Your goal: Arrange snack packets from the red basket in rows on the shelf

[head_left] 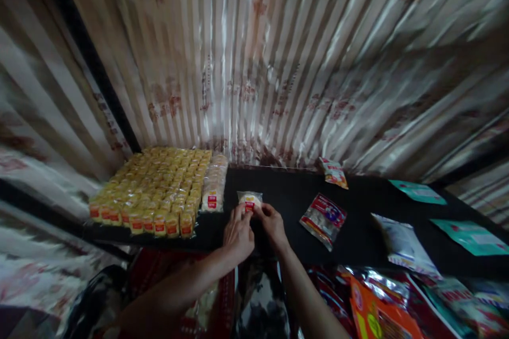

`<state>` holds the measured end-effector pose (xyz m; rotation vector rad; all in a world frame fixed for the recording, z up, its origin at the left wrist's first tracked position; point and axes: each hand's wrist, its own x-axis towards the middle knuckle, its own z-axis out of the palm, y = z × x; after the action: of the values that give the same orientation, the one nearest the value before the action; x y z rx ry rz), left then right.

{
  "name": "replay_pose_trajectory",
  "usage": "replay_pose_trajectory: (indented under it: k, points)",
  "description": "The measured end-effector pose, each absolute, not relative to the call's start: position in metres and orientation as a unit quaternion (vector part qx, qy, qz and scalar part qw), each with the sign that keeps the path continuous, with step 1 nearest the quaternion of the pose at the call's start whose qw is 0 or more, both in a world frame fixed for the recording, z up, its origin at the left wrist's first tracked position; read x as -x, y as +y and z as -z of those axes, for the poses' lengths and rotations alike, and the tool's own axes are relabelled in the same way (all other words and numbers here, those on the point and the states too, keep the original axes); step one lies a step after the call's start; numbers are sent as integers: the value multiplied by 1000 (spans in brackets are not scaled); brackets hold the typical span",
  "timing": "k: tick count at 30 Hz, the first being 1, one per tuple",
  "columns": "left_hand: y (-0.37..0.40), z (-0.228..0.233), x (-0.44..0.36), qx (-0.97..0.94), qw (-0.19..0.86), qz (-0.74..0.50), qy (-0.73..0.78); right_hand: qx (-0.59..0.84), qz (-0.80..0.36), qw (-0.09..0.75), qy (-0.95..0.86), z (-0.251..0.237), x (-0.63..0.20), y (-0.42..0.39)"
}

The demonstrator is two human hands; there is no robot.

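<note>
- Nearest, below the shelf edge: an orange bag [376, 310] among other shiny packaging, well apart from the hands.
- Left hand [239, 234]: fingers bent and grasping, tips on the lower left of the packet.
- Right hand [273, 222]: thumb and fingers closed about the packet's lower right corner (grip partly hidden by the fingers themselves).
- White packet with red label [249, 199]: over the black shelf [280, 183], directly beyond both hands and between their fingertips. Its visible long axis runs side to side, across the line of the forearms. Neither hand is clearly nearer; both touch it. Whether it rests on the shelf or is lifted cannot be told.
- Left of the packet, a little apart: a row of white packets [215, 177], its long axis running away from the person, beside the block of yellow packets [159, 183].
- Farthest: striped sheeting [246, 63] behind the shelf.
</note>
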<state>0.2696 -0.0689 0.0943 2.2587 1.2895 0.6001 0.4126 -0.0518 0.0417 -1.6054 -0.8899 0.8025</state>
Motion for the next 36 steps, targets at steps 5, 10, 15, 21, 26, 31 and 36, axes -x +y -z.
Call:
replay_pose_trajectory:
  k: [5,10,15,21,26,31,36]
  points:
    - [-44,-91,-289,-788,298,-182,506,694,-325,514,-386,-34,-421,-19]
    - [-6,-91,-310,-732,371,-185,541,715,-285,495,-403,-33,-427,24]
    - [35,-75,-329,-668,394,-229,588,754,-261,439,-413,-32,-431,67]
    - [77,-69,-339,-608,415,-274,619,791,-231,368,-430,-35,-430,103]
    - [100,-70,-346,-607,402,-278,627,814,-220,310,-439,-42,-430,121]
    - [112,-62,-352,-617,384,-278,628,811,-217,281,-465,-42,-431,135]
    - [115,-62,-352,-624,358,-256,646,814,-210,252,-479,-40,-433,144]
